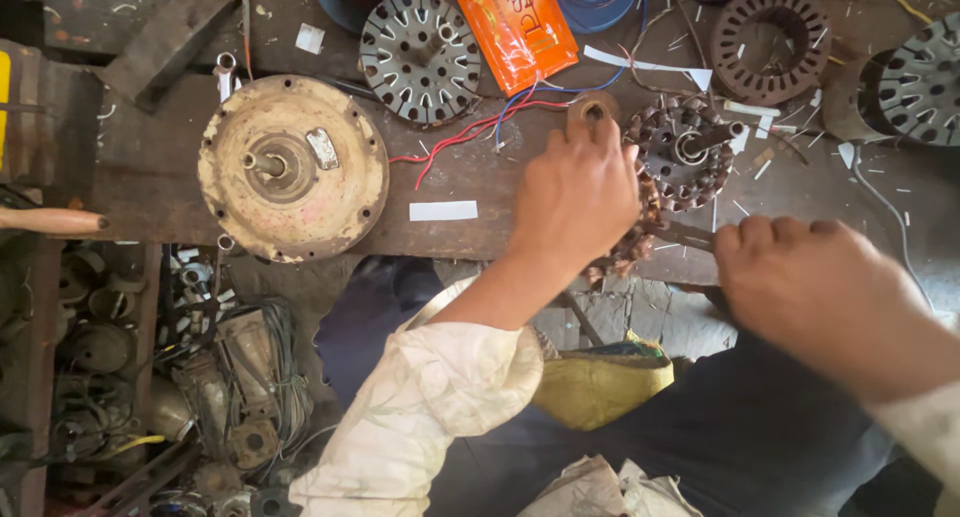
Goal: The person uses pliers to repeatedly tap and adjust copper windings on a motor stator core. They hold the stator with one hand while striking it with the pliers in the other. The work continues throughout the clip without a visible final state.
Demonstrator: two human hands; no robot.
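A wound fan stator (690,157) with brown coils around a metal hub lies near the front edge of the wooden workbench (150,177). My left hand (575,197) grips its left rim, pressing it down. My right hand (800,277) is closed on a thin metal tool (685,234) whose tip reaches the stator's lower edge. Red and blue wires (470,132) trail left from the stator.
A round beige motor cover (292,167) sits at the bench's left. Bare slotted stator cores (420,57) (770,42) (925,77), an orange packet (512,27) and paper strips (443,211) lie behind. Scrap motor parts (200,377) fill the floor at left.
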